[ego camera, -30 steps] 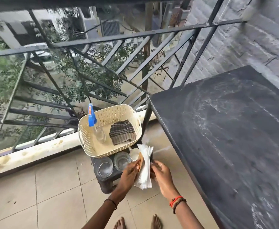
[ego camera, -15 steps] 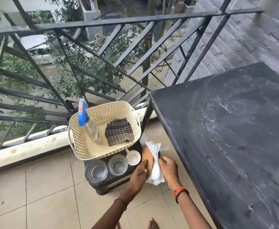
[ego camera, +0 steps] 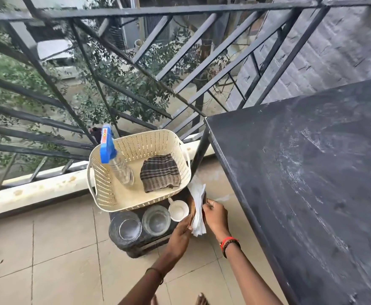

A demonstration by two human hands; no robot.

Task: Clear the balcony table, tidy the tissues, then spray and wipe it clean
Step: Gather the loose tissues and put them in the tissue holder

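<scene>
Tissues: the white paper tissues (ego camera: 199,202) stand in a brown woven holder (ego camera: 191,209) on the right edge of the small dark stool (ego camera: 140,246).
Left hand: the left hand (ego camera: 180,235) holds the holder's near left side, with its fingers curled on it.
Right hand: the right hand (ego camera: 216,214) holds the holder's right side, with its fingers curled too.
Could fall: the holder sits right at the edge, so a push could tip it onto the tiled floor (ego camera: 59,249).
Could scatter: the tissues stick up loose, so a tug or some wind might pull them out.
Could get knocked: the small white cup (ego camera: 178,210) and two clear glasses (ego camera: 156,220) are just left of the holder.
Farther left: the cream plastic basket (ego camera: 92,164) holds the blue-topped spray bottle (ego camera: 114,159) and the striped cloth (ego camera: 160,170).
Right: the black table (ego camera: 301,172) looks streaky, and tissues put there might get dirty.
</scene>
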